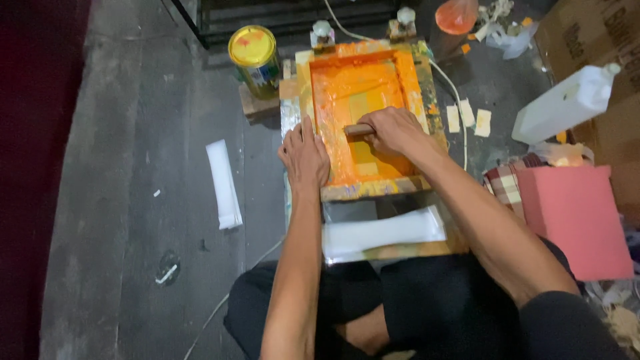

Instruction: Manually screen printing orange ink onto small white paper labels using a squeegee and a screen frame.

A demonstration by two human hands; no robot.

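A wooden-framed printing screen (363, 113), flooded with orange ink, lies flat on the floor before the seated person. The right hand (393, 130) is clenched around a wooden squeegee handle (358, 129) inside it. The left hand (305, 157), released and flat, presses the frame's left edge.

1 wooden frame w/ orange paint inside (363, 190). 1 wooden stick tool (357, 129). 2 hands: left hand (305, 155), right hand (395, 131). 2 long white bags: one on the floor (223, 183), one by the knees (383, 233). 1 round yellow paint can (254, 59). 1 white plastic bottle (567, 103). 1 pink flat box (575, 217). 3 small pale paper bits (468, 119). 1 orange see-thru bag (457, 15).
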